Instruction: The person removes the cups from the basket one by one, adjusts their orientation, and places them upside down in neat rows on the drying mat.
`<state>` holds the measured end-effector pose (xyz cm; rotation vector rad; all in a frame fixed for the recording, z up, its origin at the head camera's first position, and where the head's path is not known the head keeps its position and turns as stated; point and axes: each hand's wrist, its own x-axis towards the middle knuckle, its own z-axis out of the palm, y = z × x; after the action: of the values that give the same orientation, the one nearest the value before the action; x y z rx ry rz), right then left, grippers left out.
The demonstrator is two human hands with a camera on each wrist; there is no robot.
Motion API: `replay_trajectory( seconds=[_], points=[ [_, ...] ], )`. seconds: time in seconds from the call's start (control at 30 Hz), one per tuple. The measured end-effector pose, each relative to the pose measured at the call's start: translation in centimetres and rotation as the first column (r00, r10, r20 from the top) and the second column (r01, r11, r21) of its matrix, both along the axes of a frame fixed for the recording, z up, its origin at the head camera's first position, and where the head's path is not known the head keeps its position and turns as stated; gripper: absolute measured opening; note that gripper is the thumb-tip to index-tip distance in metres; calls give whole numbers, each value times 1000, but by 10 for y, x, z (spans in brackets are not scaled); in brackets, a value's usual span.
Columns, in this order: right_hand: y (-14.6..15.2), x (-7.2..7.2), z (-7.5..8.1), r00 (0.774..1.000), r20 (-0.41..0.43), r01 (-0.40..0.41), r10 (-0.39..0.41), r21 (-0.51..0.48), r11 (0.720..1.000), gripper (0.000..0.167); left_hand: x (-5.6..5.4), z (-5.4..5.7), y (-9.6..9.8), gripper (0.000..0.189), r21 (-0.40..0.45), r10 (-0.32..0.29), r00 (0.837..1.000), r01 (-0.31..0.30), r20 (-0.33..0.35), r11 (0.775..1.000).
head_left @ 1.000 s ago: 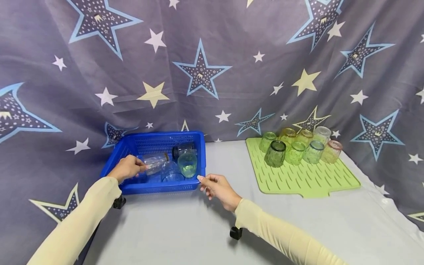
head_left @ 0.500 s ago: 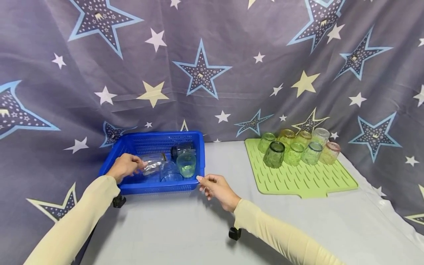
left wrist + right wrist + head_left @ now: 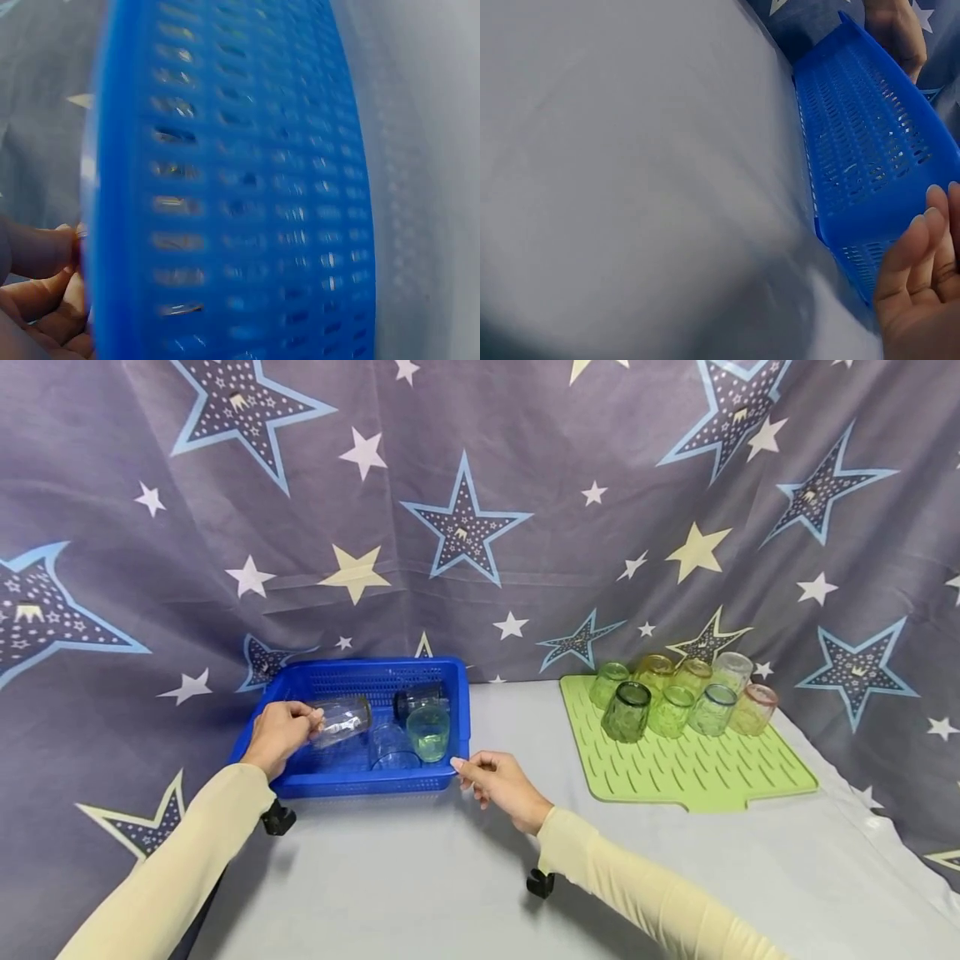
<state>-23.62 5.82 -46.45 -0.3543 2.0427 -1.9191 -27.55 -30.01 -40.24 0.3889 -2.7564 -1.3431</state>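
- Since the earlier frame, the clear glass tumbler (image 3: pixel 341 720) with one brown-edged end has come up and left, away from the dark glass tumbler (image 3: pixel 417 698).
- We hold it roughly on its side in the blue perforated plastic basket (image 3: pixel 352 787), our left hand (image 3: pixel 279 735) pinching its left end.
- Our right hand (image 3: pixel 506 787) has curled fingers at the basket's near right corner; we cannot tell whether they pinch the rim.
- We judge the glass stiff, light, slippery and breakable; gripping round its side wall seems surest.
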Motion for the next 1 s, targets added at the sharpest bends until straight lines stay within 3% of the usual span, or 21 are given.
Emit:
replay_trajectory(
  seconds=[0.2,0.37,0.5,0.77,0.9,1.0],
  points=[
    [4,1,2,997,-54,65,-61,81,995,59,8,9,11,33,87,-30,998,34,-51,996],
    [7,1,3,989,-91,125,-115,109,986,49,14,10,20,36,170,-59,995,72,-84,983],
    [10,-1,4,982,-136,144,-128,110,983,43,19,9,28,37,255,-84,989,114,-125,960],
    [11,-4,11,958,-219,198,-185,38,980,38,29,15,56,36,420,-113,970,196,-214,886],
    [7,-7,17,956,-239,177,-171,3,984,39,33,16,70,33,505,-135,961,244,-242,828],
    [2,-9,22,966,-222,125,-131,-43,991,47,37,15,79,25,548,-170,950,292,-262,784]
  ],
)
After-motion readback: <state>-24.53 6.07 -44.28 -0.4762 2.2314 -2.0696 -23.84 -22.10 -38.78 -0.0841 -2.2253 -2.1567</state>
